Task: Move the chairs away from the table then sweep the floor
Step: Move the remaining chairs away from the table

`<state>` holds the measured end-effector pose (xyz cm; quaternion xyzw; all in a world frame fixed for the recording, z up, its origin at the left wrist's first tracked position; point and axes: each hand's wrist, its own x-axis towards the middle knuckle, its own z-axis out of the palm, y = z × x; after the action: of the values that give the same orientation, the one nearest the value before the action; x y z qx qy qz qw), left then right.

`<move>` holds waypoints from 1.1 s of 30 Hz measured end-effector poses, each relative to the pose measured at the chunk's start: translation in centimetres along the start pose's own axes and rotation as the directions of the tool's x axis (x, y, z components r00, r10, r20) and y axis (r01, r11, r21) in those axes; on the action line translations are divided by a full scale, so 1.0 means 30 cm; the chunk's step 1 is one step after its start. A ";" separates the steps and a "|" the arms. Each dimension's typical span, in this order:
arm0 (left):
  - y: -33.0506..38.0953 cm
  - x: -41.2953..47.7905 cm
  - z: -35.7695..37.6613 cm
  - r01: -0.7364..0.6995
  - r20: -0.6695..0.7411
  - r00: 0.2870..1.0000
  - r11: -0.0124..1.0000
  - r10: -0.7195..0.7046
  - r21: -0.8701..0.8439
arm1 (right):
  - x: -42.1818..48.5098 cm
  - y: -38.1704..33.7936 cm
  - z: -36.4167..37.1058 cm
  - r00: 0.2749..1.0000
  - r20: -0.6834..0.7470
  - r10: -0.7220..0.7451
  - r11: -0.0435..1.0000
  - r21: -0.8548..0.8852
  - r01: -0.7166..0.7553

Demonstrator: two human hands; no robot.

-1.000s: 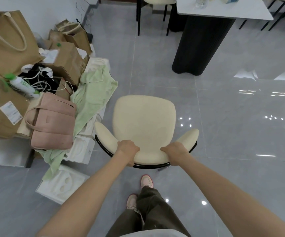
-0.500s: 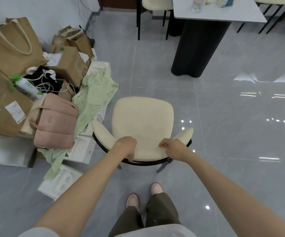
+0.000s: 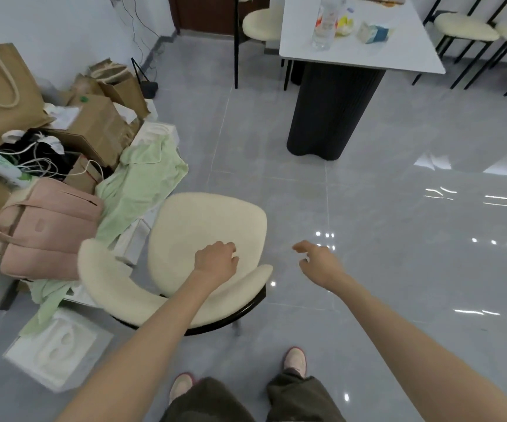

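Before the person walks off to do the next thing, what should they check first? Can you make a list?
1. Hands free: left hand and right hand hold nothing. Ok.
2. Cream chair away from the table: it stands well apart. Ok.
3. Chair clear of the pink bag and green cloth: close beside them; touching, cannot tell.
4. Floor toward the table bare: ok.
5. All chairs moved: more chairs stand at the table. Not ok.
6. Broom ready: none in view. Cannot tell.
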<state>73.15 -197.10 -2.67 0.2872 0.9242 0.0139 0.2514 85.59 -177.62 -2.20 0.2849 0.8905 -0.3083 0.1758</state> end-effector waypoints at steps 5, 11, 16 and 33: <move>0.279 0.098 -0.035 0.024 -0.095 0.995 0.987 -0.039 -0.159 | 0.064 0.179 -0.217 1.000 -0.007 0.003 0.997 0.083 -0.002; 0.429 0.264 -0.159 0.040 -0.149 0.986 0.967 -0.079 -0.251 | 0.218 0.245 -0.407 0.997 -0.023 -0.068 0.988 0.135 0.070; 0.490 0.499 -0.334 0.014 -0.208 0.975 0.955 -0.078 -0.296 | 0.431 0.221 -0.563 0.984 -0.077 -0.159 0.982 0.089 0.166; 0.475 1.445 -1.024 0.006 -0.384 0.911 0.934 -0.153 -0.358 | 1.383 -0.135 -1.247 0.918 -0.100 -0.384 0.920 -0.130 0.370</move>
<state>35.38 -158.24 6.80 0.1905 0.9498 0.2264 0.1015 45.76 -139.42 7.32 0.1165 0.9531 -0.2695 0.0730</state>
